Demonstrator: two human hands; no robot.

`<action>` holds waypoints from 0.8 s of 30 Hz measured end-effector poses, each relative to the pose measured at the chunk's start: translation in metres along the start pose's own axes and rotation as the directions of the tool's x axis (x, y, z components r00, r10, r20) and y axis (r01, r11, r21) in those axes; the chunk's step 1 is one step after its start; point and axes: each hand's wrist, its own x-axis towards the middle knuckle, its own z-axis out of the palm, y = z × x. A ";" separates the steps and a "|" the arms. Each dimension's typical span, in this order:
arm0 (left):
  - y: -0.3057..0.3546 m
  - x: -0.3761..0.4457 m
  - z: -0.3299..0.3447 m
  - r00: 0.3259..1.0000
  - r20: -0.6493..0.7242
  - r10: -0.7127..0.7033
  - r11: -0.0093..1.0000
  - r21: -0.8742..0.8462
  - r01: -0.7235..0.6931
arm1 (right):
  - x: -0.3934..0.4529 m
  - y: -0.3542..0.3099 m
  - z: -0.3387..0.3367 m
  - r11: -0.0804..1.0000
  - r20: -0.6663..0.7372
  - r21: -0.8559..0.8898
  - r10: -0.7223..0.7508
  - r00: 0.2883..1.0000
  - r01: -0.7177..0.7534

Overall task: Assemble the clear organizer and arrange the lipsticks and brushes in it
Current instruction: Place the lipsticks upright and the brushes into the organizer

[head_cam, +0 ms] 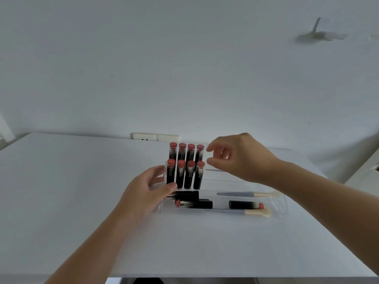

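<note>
A clear organizer [235,182] stands on the white table [82,191]. Several black lipsticks with red caps [185,167] stand upright in two rows at its left end. In front lies a clear tray [284,203] with more lipsticks [245,204] and two brushes [256,212] lying flat. My left hand [147,191] rests against the organizer's left wall, thumb touching the front left lipstick. My right hand [235,156] hovers just right of the upright lipsticks, fingers apart and holding nothing.
A wall socket [154,137] sits behind the table at the wall. The table's near edge [205,276] runs along the bottom. A white surface [367,171] stands to the right of the table.
</note>
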 end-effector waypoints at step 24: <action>0.021 -0.043 -0.015 0.856 0.044 0.516 0.687 0.576 -0.444 | -0.084 -0.004 0.075 0.992 -0.067 -0.114 0.046 0.997 -0.054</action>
